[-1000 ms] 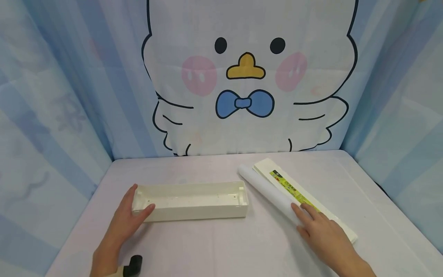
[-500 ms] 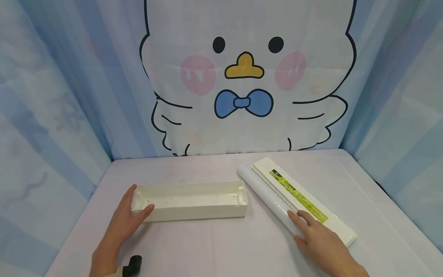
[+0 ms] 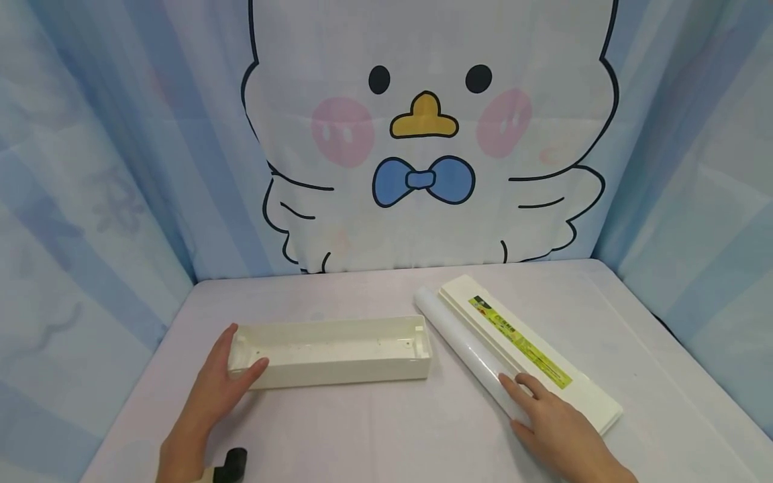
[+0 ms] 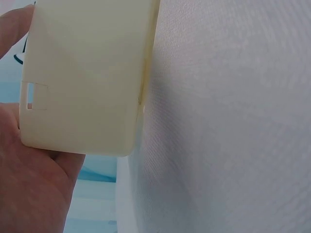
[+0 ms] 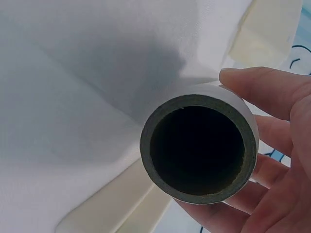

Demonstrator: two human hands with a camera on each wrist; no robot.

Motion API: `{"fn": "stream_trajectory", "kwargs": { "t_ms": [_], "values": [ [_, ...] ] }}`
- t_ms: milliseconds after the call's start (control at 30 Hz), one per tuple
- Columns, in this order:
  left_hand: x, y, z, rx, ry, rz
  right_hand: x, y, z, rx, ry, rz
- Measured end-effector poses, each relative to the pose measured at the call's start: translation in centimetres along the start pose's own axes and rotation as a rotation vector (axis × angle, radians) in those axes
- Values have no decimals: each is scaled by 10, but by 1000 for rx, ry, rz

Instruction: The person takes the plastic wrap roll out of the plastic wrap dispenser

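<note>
My left hand [image 3: 211, 392] holds the left end of a long, open cream plastic box [image 3: 338, 373], thumb at the front wall and fingers behind. The left wrist view shows the box's end wall [image 4: 82, 73] with a small square cutout. On the right, my right hand [image 3: 558, 433] grips the near end of a glossy white roll [image 3: 466, 349], apparently plastic film. Seen end-on in the right wrist view, the roll [image 5: 231, 97] has a hollow cardboard core, thumb on one side and fingers round the other. Alongside it lies a long cream lid [image 3: 588, 399] with a yellow-green label.
A pale cloth covers the table [image 3: 362, 443]. Behind it hangs a curtain [image 3: 423, 235] printed with a cartoon bird, and blue-white curtains enclose both sides. A dark strap-like piece [image 3: 232, 463] sits at my left wrist.
My right hand has slid along the roll toward its near end, leaving more of the lid and its label in sight. The left hand and box keep their place.
</note>
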State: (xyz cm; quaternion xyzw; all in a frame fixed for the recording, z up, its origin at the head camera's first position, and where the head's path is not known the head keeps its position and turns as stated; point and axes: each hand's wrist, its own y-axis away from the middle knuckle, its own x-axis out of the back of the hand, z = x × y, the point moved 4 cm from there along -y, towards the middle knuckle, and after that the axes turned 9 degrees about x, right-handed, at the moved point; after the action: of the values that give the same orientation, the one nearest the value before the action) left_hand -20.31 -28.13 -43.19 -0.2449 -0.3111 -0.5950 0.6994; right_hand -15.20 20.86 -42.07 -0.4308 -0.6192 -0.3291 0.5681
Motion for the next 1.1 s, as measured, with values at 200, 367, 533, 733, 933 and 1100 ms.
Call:
{"fn": "stream_trajectory", "kwargs": {
  "t_ms": [200, 367, 533, 733, 933, 1100],
  "values": [
    [3, 2, 0, 25, -6, -12, -4, 3, -2, 11, 8, 2],
    [4, 3, -1, 48, -8, -26, -4, 3, -4, 18, 23, 9],
    [5, 2, -4, 36, -7, -21, -6, 2, -5, 12, 18, -7],
    [5, 1, -7, -28, 3, 15, -8, 1, -6, 10, 15, -13],
    [4, 2, -8, -30, -8, 31, -9, 0, -6, 23, 16, -1],
    [5, 2, -9, -18, -34, 44, -7, -2, -5, 15, 2, -22]
  ]
}}
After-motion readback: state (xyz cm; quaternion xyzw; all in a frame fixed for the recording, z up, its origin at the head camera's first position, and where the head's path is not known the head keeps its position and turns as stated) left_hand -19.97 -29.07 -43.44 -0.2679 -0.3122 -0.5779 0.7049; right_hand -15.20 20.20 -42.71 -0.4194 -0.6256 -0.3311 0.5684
